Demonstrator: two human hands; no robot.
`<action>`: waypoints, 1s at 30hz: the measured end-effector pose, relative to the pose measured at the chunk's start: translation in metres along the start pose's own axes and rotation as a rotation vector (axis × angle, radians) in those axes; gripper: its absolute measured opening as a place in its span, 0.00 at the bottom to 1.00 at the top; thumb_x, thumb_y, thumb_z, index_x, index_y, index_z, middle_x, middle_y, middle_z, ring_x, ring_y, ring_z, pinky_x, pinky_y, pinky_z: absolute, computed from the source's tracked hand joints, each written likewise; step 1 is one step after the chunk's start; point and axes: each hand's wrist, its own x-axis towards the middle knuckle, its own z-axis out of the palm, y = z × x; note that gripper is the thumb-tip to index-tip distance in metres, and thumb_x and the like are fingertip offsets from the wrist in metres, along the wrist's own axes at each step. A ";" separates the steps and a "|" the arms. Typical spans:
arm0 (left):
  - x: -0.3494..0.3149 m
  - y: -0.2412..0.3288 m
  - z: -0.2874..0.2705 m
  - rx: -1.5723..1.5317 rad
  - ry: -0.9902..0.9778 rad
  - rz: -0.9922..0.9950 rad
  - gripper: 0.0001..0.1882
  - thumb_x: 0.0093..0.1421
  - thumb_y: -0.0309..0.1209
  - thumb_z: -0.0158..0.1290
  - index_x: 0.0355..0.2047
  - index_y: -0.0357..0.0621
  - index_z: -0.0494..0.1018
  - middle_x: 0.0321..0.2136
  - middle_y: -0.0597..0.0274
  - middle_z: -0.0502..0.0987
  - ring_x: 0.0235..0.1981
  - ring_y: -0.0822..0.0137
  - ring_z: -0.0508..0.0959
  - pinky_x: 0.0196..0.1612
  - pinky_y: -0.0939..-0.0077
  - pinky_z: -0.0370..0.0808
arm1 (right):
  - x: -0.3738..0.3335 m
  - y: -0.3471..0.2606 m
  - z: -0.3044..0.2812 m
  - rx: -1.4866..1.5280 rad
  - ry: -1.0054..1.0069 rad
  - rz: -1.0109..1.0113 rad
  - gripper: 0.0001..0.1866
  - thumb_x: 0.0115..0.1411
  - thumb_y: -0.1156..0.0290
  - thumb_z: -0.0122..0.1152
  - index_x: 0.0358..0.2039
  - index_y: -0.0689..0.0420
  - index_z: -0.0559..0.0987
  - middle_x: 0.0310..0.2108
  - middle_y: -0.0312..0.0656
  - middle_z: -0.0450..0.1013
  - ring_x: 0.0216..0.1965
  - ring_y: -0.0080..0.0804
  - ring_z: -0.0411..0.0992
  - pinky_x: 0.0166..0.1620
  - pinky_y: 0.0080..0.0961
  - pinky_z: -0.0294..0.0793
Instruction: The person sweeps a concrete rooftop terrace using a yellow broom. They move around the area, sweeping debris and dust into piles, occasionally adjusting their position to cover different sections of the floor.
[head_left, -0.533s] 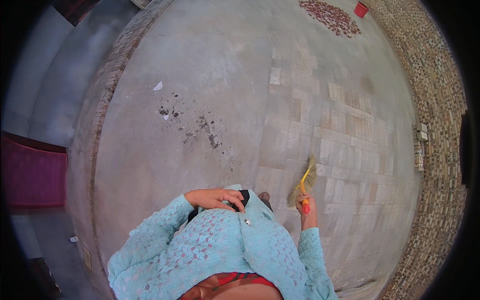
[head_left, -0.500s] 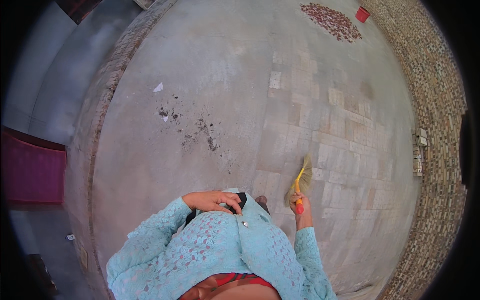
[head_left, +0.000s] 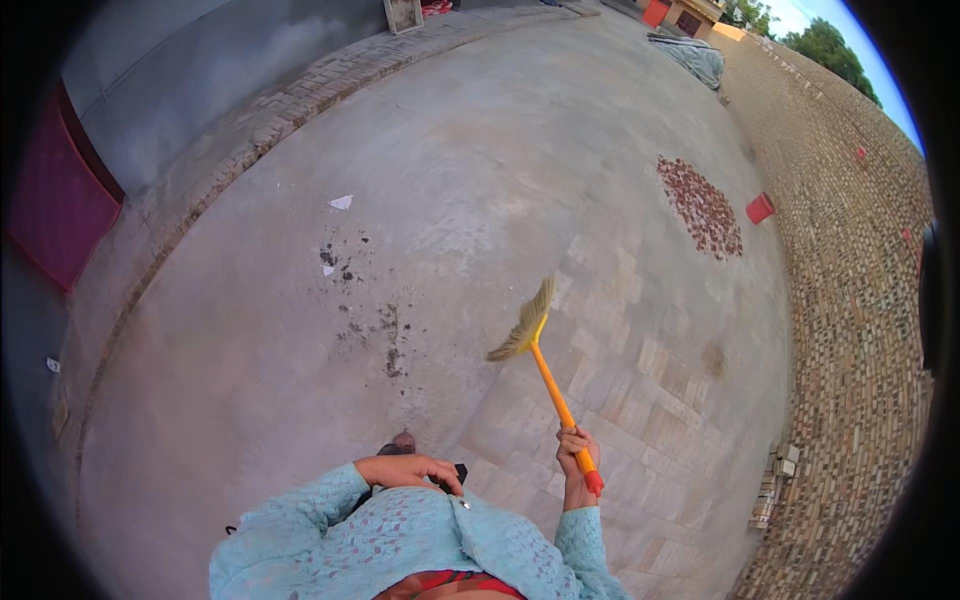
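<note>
My right hand [head_left: 577, 450] is closed round the orange handle of a broom [head_left: 552, 380], near the handle's red end. The broom points forward and to the left, its tan bristles fanned out beyond a yellow neck. Dark debris [head_left: 392, 350] is scattered on the floor left of the bristles, which are apart from it. My left hand [head_left: 410, 470] lies against the front of my light blue lace cardigan [head_left: 400, 525], its fingers loosely stretched beside a small black item I cannot make out.
Two white scraps [head_left: 341, 202] lie by the debris. Reddish pieces [head_left: 700, 210] are spread at the far right, near a red bucket [head_left: 760, 208]. A brick wall [head_left: 850, 330] runs along the right, with stacked bricks [head_left: 775, 480] at its foot. A brick ledge [head_left: 265, 135] borders the left.
The broom has swung forward and left, so its bristles now reach farther out from my right hand. My view has tilted up and turned, showing more of the yard. My left hand stays on the cardigan.
</note>
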 end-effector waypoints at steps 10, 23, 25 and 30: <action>0.039 -0.014 -0.071 -0.113 0.051 -0.011 0.12 0.51 0.32 0.47 0.35 0.41 0.69 0.32 0.65 0.65 0.37 0.71 0.64 0.42 0.79 0.60 | 0.023 -0.059 0.046 -0.249 0.137 -0.224 0.04 0.50 0.77 0.41 0.25 0.64 0.60 0.17 0.37 0.59 0.12 0.15 0.58 0.14 0.10 0.61; 0.108 0.044 -0.085 -0.100 0.493 -0.159 0.11 0.49 0.29 0.49 0.34 0.41 0.70 0.32 0.64 0.66 0.39 0.70 0.63 0.45 0.77 0.59 | 0.234 -0.151 0.030 -0.242 0.344 0.271 0.03 0.45 0.80 0.42 0.18 0.63 0.60 0.11 0.32 0.57 0.10 0.18 0.58 0.16 0.13 0.62; 0.110 0.045 -0.079 -0.106 0.553 -0.150 0.11 0.49 0.29 0.49 0.34 0.41 0.69 0.32 0.64 0.66 0.38 0.70 0.64 0.45 0.78 0.59 | 0.257 -0.148 0.056 -0.247 0.275 0.328 0.02 0.46 0.80 0.41 0.19 0.64 0.60 0.13 0.34 0.57 0.11 0.18 0.59 0.15 0.12 0.62; 0.090 0.042 -0.057 -0.127 0.795 -0.053 0.15 0.49 0.29 0.50 0.39 0.41 0.67 0.37 0.65 0.68 0.40 0.72 0.65 0.45 0.78 0.60 | 0.292 -0.130 0.100 -0.408 0.086 0.432 0.03 0.46 0.79 0.41 0.21 0.66 0.61 0.16 0.36 0.58 0.11 0.15 0.58 0.14 0.10 0.60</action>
